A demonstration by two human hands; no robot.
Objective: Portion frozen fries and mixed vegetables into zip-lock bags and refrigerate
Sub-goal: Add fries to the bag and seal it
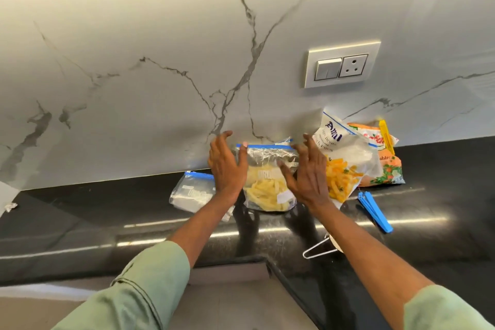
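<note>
your left hand (226, 169) and right hand (308, 174) are apart, fingers straight, gripping nothing, one each side of the fries bag (267, 193), which stands upright on the bench (80, 217) by the wall. your left thumb is at its blue zip. a flat zip bag (191, 191) lies left; fries pack (345, 158), vegetable pack (388, 169) and blue clip (375, 211) sit right.

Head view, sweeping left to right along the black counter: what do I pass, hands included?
Crumpled white scrap → empty clear zip-lock bag with blue seal → left hand → clear zip-lock bag of pale fries → right hand → white frozen-fries packet → orange mixed-vegetable packet. The long blue plastic clip is left out: it overlaps the packets.
</note>
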